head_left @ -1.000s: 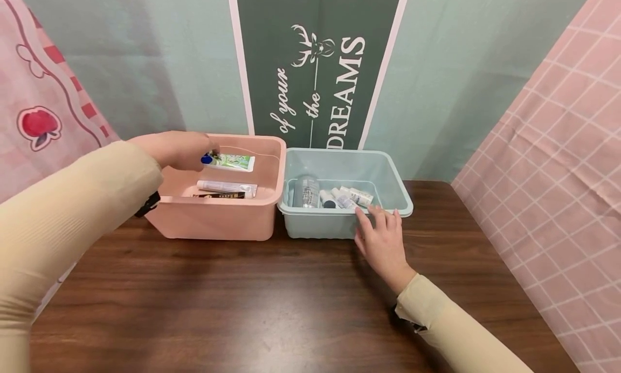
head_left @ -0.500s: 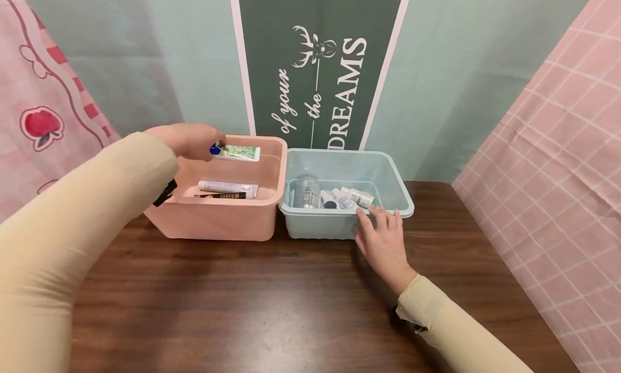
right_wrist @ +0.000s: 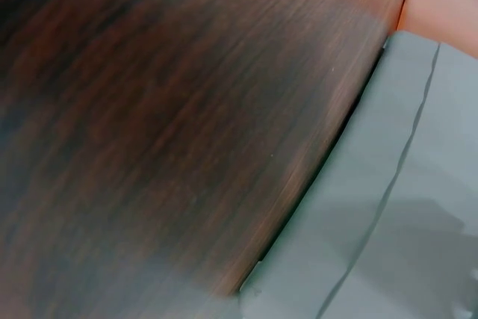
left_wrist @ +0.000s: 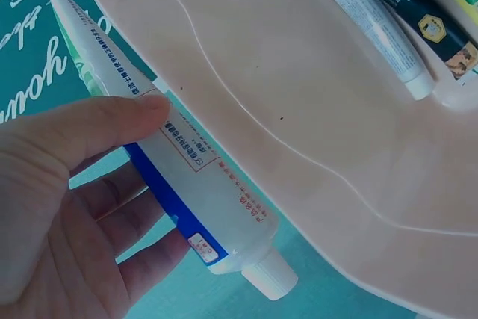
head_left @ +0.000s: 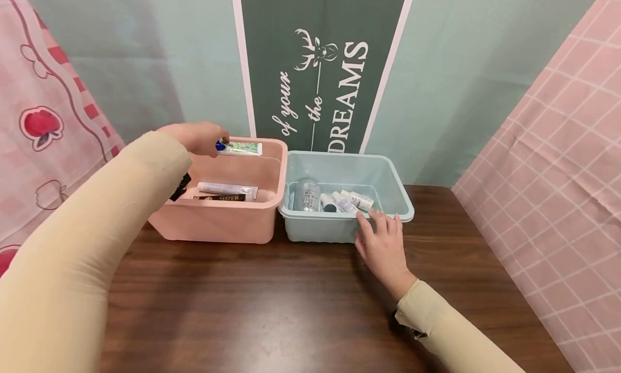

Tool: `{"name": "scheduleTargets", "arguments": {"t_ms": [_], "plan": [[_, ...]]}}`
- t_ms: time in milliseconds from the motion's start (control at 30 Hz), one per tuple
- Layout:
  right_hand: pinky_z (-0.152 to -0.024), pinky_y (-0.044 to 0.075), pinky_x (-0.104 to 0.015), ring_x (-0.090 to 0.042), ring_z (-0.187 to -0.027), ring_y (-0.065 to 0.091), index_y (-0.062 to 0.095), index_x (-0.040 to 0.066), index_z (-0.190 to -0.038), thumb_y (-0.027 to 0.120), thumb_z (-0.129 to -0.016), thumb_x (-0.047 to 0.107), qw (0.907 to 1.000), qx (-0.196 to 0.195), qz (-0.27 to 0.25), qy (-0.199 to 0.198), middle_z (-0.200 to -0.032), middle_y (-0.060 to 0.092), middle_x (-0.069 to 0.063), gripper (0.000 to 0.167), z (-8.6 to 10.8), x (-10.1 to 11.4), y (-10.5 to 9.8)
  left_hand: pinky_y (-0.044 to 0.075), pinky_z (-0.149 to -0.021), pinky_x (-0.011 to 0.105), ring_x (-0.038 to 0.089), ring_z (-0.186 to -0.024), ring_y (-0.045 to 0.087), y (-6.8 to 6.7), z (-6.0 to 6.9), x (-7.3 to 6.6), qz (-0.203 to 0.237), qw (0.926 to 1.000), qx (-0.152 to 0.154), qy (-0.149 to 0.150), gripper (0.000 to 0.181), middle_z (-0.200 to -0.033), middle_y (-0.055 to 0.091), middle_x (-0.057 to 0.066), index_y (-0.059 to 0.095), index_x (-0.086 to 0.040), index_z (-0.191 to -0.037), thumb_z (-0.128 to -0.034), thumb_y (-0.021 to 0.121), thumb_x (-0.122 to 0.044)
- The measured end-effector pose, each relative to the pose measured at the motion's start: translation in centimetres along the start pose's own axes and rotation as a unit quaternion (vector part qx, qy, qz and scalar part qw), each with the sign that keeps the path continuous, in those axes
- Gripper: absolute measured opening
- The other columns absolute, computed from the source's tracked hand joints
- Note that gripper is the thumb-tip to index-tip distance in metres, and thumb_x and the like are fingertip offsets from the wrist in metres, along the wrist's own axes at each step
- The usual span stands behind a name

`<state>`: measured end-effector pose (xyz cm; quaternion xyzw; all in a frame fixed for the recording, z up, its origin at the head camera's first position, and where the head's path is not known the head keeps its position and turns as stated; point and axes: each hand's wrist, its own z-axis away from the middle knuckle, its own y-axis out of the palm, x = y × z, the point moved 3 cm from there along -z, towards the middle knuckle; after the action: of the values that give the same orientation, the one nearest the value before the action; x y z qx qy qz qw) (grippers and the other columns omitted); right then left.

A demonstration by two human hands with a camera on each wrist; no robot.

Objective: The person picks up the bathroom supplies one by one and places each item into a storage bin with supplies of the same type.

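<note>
My left hand point(head_left: 199, 138) pinches a toothpaste tube point(head_left: 245, 148) at the back edge of the pink bin point(head_left: 213, 225). Close up in the left wrist view, the thumb presses the tube's white, blue-striped back, fingers behind it, and its white cap points down to the right. Inside the pink bin lie a white tube point(left_wrist: 373, 31) and a black tube point(left_wrist: 418, 13). My right hand point(head_left: 385, 249) rests its fingers on the front rim of the light blue bin point(head_left: 317, 230). The right wrist view shows this bin's side, but not the hand.
In the blue bin lie a clear bottle point(head_left: 308, 196) and several small white bottles point(head_left: 361, 199), one dark-capped. Both bins stand side by side on a brown wooden table point(head_left: 271, 308). A green cloth backdrop point(head_left: 194, 55) hangs close behind, and pink cloth at both sides.
My left hand has lifted the toothpaste tube from inside the pink bin up toward its back rim and slightly right. My right hand has stayed on the blue bin's rim.
</note>
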<state>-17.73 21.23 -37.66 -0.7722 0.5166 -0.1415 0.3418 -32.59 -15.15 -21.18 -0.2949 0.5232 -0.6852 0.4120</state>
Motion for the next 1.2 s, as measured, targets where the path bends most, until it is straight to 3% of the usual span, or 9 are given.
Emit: {"name": "scheduleTargets", "arguments": {"t_ms": [100,333,567,867,1200], "plan": [[-0.089,0.032,-0.067,-0.045,-0.096,0.049,0.057,0.002,-0.119,0.061,-0.077,0.016,0.9997,-0.023,0.000,-0.002,-0.110,0.052,-0.026,0.044,0.1,0.0,0.0,0.046,-0.080,0.044,0.030,-0.092,0.052,0.0,-0.1,0.2,0.007,1.0000,0.003,0.006,0.040,-0.116,0.055,0.027,0.050,0.010,-0.123,-0.0847,0.056,0.000],[-0.089,0.032,-0.068,-0.046,-0.093,0.049,0.058,0.003,-0.118,0.061,-0.075,0.015,0.9984,-0.057,0.001,0.002,-0.110,0.052,-0.025,0.044,0.2,-0.1,-0.4,0.046,-0.082,0.044,0.030,-0.093,0.051,0.1,-0.4,0.5,0.025,0.9995,0.008,-0.015,0.041,-0.120,0.053,0.027,0.049,0.008,-0.126,-0.0859,0.054,0.001],[-0.089,0.032,-0.069,-0.046,-0.095,0.048,0.057,0.003,-0.119,0.063,-0.075,0.015,0.9991,-0.043,-0.003,-0.002,-0.111,0.051,-0.025,0.046,0.0,0.1,-0.2,0.044,-0.086,0.047,0.031,-0.095,0.050,0.7,-0.8,1.0,0.030,0.9992,0.008,-0.025,0.040,-0.120,0.053,0.027,0.049,0.008,-0.125,-0.0860,0.055,0.001],[-0.090,0.030,-0.070,-0.047,-0.097,0.047,0.056,0.002,-0.119,0.064,-0.075,0.013,0.9993,-0.033,-0.013,0.008,-0.111,0.050,-0.026,0.046,-0.1,0.1,-0.2,0.042,-0.090,0.047,0.033,-0.097,0.048,0.8,-1.9,0.9,0.033,0.9992,0.017,-0.018,0.040,-0.120,0.052,0.026,0.049,0.008,-0.125,-0.0864,0.056,0.001],[-0.089,0.029,-0.071,-0.048,-0.099,0.046,0.056,0.002,-0.118,0.062,-0.078,0.016,0.9998,-0.007,-0.016,0.010,-0.112,0.050,-0.027,0.043,-0.2,0.4,0.1,0.040,-0.094,0.050,0.035,-0.101,0.048,1.0,-2.1,1.2,0.057,0.9977,0.005,-0.037,0.036,-0.121,0.051,0.026,0.050,0.005,-0.125,-0.0897,0.052,0.000]]}}
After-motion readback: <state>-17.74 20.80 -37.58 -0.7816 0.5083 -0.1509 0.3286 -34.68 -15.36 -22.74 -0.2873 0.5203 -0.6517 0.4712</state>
